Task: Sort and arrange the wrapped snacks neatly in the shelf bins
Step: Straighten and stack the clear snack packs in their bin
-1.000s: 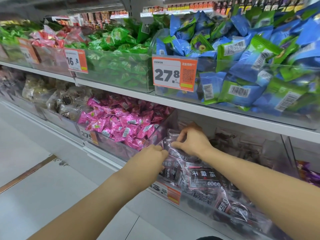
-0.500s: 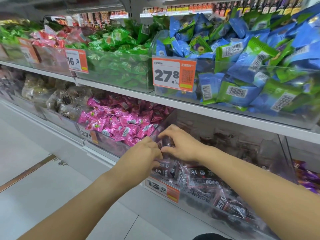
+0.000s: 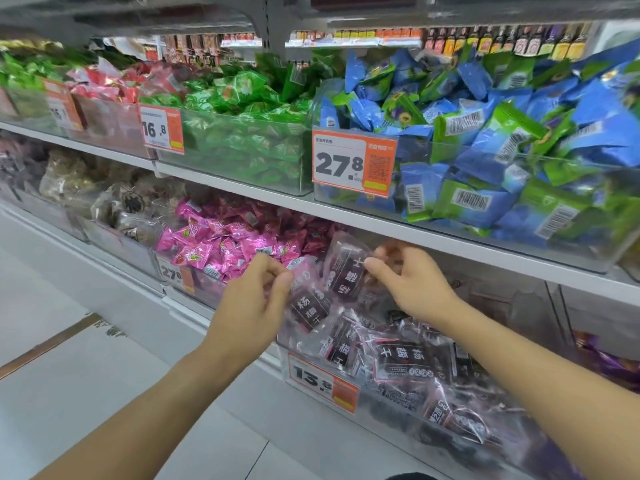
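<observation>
Right grip: the right hand (image 3: 412, 285) pinches a clear dark-labelled plum packet (image 3: 346, 271) by its upper right edge, thumb in front and fingertips behind; the packet hangs tilted at the hand's 9 o'clock, lifted above the heap.
Left grip: the left hand (image 3: 252, 299) has thumb and fingers closed on the top left corner of a second plum packet (image 3: 308, 303), which lies at its 3 o'clock, just below and beside the first one; whether the two packets touch is unclear.
Bin below: a clear lower bin (image 3: 526, 306) holds a loose pile of the same dark plum packets (image 3: 405, 362), heaped toward the front at 5 o'clock from the hands; its rear right part shows bare wall. An orange 13.8 price tag (image 3: 322, 386) is clipped to its front edge.
Neighbour at 9 o'clock: a bin of pink wrapped snacks (image 3: 225, 240), filled to the rim, just beside the left hand.
Far left: bins of brownish clear-wrapped snacks (image 3: 114, 199), blurred.
Overhead edge: the white shelf board (image 3: 450, 240) runs just above the right hand's fingertips.
Upper shelf: blue and green packets (image 3: 485, 143) piled over the rim of a bin bearing a 27.8 price tag (image 3: 353, 164) at 12 o'clock; green packets (image 3: 242, 109) in the bin at 11 o'clock.
Open room: pale tiled floor (image 3: 86, 393) spreads at 7 o'clock, in front of the shelving.
</observation>
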